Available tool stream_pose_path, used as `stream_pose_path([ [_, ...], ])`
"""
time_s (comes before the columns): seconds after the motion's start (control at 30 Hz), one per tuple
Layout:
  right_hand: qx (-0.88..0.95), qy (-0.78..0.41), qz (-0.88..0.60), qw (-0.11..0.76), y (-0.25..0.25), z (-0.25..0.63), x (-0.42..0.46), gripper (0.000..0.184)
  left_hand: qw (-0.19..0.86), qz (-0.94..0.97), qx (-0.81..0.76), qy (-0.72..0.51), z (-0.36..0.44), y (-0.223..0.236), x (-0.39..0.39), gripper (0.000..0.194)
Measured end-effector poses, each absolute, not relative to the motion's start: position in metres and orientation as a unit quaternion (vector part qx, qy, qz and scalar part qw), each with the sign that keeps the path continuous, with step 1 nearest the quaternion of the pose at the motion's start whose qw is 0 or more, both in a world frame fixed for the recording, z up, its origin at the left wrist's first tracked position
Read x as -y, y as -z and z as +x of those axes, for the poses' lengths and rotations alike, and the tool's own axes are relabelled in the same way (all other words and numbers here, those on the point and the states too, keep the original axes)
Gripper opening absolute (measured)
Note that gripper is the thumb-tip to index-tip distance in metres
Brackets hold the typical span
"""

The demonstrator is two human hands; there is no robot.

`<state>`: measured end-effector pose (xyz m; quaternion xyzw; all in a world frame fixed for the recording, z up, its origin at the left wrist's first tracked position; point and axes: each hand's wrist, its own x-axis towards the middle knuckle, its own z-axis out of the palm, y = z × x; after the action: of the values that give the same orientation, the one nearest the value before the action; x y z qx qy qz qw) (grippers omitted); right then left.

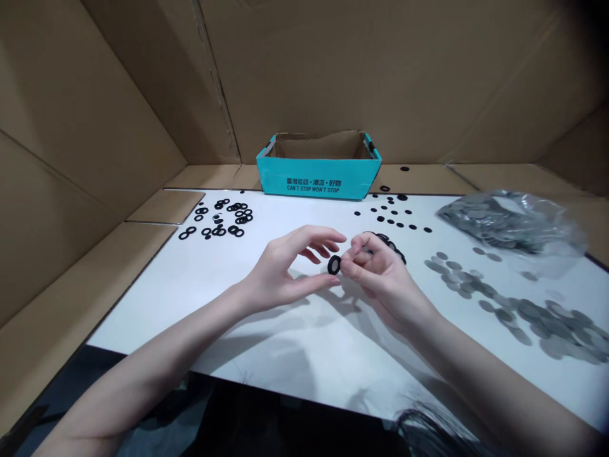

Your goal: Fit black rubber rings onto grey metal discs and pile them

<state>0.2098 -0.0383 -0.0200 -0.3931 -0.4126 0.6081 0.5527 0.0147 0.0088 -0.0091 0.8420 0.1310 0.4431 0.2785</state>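
Above white table (190,279), two hands (285,261) (380,270), one ring (330,266)

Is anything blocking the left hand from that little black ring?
Nothing that I can see. The right hand holds the black ring right by the open left hand.

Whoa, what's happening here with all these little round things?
A person's right hand is pinching a small black ring above a white table. The left hand is open around it, fingers and thumb apart; I can't tell if its thumb touches the ring. More black rings lie off to the left. Grey discs are spread out on the right, near a clear plastic bag. A turquoise box stands at the back.
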Motion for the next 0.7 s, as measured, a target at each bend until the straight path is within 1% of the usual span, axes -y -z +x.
stream_pose_path([
  [0.1,0.389,-0.644,-0.391,0.53,0.0165,0.2079,0.0384,0.057,0.28,0.842,-0.111,-0.448,0.0155,0.0097,-0.0088,0.041],
  [0.3,0.369,-0.668,-0.385,0.519,0.0138,0.2048,0.0399,0.058,0.295,0.826,-0.113,-0.468,0.0173,0.0119,-0.0069,0.044],
  [0.47,0.373,-0.67,-0.383,0.515,0.0159,0.2068,0.0404,0.055,0.249,0.828,-0.125,-0.487,0.0162,0.014,-0.0084,0.049],
  [0.6,0.377,-0.686,-0.377,0.495,0.0165,0.2074,0.0413,0.054,0.218,0.831,-0.126,-0.496,0.0159,0.0144,-0.0097,0.051],
  [0.7,0.386,-0.683,-0.376,0.493,0.0155,0.2063,0.0414,0.055,0.25,0.835,-0.117,-0.477,0.0164,0.0137,-0.0095,0.051],
])
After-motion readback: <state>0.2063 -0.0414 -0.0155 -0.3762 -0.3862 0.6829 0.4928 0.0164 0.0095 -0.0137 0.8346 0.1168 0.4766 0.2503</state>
